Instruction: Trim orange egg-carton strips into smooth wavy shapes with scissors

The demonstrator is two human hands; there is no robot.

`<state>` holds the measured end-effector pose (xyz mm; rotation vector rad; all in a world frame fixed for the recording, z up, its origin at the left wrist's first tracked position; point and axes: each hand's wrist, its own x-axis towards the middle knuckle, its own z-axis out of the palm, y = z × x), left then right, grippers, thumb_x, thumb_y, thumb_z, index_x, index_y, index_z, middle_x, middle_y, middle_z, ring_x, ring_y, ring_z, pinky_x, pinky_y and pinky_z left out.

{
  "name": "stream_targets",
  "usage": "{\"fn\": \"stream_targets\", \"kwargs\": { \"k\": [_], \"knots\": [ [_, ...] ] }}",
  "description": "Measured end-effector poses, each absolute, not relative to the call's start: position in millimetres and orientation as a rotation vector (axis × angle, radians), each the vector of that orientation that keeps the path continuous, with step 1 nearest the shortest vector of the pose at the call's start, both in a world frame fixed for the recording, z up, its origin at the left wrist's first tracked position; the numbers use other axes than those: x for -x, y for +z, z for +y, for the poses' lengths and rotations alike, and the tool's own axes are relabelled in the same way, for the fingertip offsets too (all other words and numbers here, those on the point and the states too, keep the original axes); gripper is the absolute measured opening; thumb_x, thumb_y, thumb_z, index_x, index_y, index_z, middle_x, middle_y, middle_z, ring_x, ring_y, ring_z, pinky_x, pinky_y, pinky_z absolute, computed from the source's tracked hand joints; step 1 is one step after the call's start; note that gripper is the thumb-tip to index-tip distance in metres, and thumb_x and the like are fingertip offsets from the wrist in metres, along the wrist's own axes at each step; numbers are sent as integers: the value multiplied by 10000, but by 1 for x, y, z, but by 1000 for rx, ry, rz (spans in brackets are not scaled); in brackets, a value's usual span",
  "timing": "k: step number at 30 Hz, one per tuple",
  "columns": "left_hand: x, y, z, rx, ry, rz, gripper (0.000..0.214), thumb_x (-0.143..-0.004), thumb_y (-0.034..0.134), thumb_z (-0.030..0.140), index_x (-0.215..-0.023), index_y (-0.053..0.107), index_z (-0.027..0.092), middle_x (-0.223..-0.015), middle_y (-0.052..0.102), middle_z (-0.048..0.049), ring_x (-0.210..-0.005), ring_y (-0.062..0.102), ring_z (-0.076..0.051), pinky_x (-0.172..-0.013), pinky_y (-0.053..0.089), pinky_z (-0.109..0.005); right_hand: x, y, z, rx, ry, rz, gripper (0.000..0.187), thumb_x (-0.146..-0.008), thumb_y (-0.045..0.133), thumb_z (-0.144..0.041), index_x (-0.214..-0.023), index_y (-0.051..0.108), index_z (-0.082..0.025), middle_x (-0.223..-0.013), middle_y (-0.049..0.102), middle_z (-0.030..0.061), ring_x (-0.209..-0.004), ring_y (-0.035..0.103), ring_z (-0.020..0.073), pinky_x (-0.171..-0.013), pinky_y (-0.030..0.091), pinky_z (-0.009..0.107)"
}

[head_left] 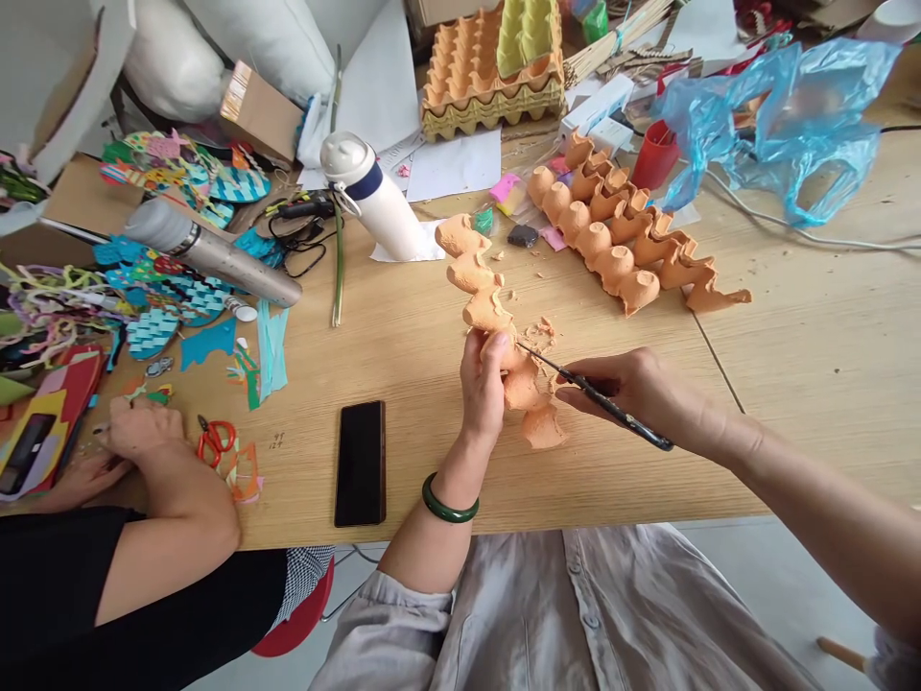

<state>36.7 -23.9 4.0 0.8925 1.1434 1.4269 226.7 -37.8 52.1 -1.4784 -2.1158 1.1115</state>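
My left hand (484, 384) is closed round a long orange strip of egg-carton cups (476, 278), held up over the wooden table (403, 336). A green bangle (447, 504) sits on that wrist. My right hand (637, 389) grips a thin black-handled tool (604, 401), like small scissors or a blade, whose tip touches the strip beside my left thumb. Orange scraps (541, 331) lie on the table just behind the strip.
A black phone (361, 463) lies near the front edge. Cut egg-carton pieces (625, 240), stacked egg trays (493, 72), a white bottle (374, 197), a metal flask (208, 251) and a blue plastic bag (784, 115) stand further back. A person's arms (165, 480) rest at the left beside red scissors (214, 440) and coloured paper.
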Motion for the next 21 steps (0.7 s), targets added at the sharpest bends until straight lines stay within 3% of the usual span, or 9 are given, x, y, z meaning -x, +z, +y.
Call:
{"fn": "stream_targets", "kwargs": {
  "k": [6, 15, 21],
  "knots": [
    [-38, 8, -23, -874, 1419, 1105, 237, -940, 606, 375, -1075, 702, 207, -1097, 716, -42, -1044, 661, -186, -936, 507, -286, -230, 51, -33, 1398, 1280, -2089, 431, -924, 562, -559, -771, 697, -179, -599, 390, -23, -582, 322, 115, -512, 258, 264],
    [-38, 12, -24, -625, 1202, 1056, 302, -869, 649, 466, -921, 708, 174, -840, 713, -30, -750, 657, -159, -756, 536, -282, -239, 46, -29, 1262, 1126, -2243, 431, -948, 550, -535, -793, 722, -171, -572, 388, -29, -559, 281, 109, -508, 250, 287],
    [-38, 20, -25, -455, 1126, 993, 309, -851, 674, 469, -929, 716, 174, -816, 712, -4, -587, 588, -85, -605, 490, -212, -237, 50, -32, 1287, 1409, -2090, 491, -926, 561, -625, -714, 620, -185, -575, 329, -45, -541, 275, 95, -498, 236, 275]
  ]
}}
